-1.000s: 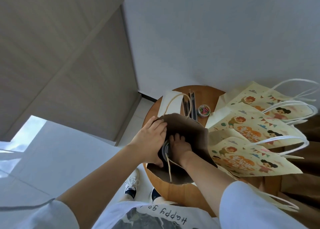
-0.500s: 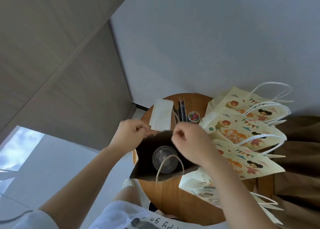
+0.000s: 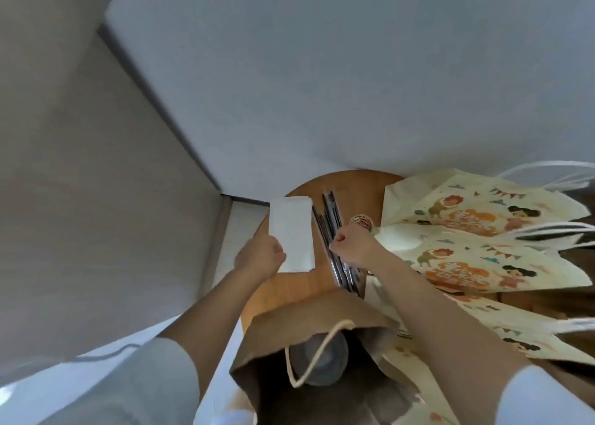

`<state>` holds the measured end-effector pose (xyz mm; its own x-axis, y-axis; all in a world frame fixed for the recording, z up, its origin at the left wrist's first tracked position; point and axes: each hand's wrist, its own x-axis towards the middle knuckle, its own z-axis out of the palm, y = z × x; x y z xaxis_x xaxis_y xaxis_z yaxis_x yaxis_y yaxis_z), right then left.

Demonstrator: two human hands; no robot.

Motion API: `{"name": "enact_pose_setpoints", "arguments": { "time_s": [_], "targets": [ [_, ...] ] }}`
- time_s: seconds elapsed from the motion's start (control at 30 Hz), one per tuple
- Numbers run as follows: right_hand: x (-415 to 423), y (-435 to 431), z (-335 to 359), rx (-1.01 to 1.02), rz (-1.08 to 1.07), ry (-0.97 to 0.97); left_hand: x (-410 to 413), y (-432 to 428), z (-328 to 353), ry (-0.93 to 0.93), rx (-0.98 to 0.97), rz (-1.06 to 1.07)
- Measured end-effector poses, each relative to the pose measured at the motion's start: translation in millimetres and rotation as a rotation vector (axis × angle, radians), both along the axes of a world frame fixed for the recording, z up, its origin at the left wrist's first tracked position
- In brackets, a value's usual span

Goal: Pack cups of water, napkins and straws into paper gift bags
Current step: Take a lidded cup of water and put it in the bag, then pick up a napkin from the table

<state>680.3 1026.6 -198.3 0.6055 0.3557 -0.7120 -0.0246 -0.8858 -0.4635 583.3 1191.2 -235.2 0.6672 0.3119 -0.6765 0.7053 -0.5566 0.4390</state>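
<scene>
An open paper gift bag [image 3: 289, 321] stands at the near edge of the round wooden table [image 3: 357, 186], its inside brown, with a lidded cup of water [image 3: 322, 360] in it. My left hand [image 3: 260, 257] pinches the near left corner of a stack of white napkins [image 3: 293, 228]. My right hand [image 3: 354, 247] is curled over a bundle of dark straws [image 3: 331, 218] lying beside the napkins; whether its fingers hold a straw I cannot tell.
Several flat printed gift bags [image 3: 476, 231] with white handles lie overlapped on the right half of the table. A small round colourful tin [image 3: 362, 222] sits just beyond my right hand. Walls stand close behind and to the left.
Both hands have left the open bag's rim and moved away from me across the table. My left hand has taken hold of the napkins and my right hand has come down on the straws.
</scene>
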Motion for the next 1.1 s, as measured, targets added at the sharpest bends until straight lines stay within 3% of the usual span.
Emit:
{"name": "enact_pose_setpoints", "arguments": {
  "time_s": [0.17, 0.3, 0.57, 0.8, 0.97, 1.1],
  "targets": [
    [8.1, 8.4, -64.8, -0.192, 0.003, 0.011, 25.2, 3.3, -51.2, 0.092, 0.011, 0.149],
    [0.9, 15.9, -94.6, -0.187, 0.036, -0.068, 41.2, -2.4, -68.2, 0.105, -0.027, 0.311],
    [-3.4, 13.6, -119.6, -0.367, 0.165, -0.101, 50.5, -7.5, -82.8, 0.127, 0.052, 0.387],
    [-5.7, 9.6, -123.7, -0.385, 0.102, -0.042, 49.6, -12.7, -78.9, 0.041, 0.101, 0.364],
    [-5.5, 6.0, -114.8, -0.282, -0.089, -0.084, 48.0, -16.2, -69.9, -0.067, -0.010, 0.350],
    [0.4, 9.9, -87.4, -0.017, -0.299, -0.220, 52.3, -15.4, -54.6, -0.130, -0.147, 0.384]
  ]
}}
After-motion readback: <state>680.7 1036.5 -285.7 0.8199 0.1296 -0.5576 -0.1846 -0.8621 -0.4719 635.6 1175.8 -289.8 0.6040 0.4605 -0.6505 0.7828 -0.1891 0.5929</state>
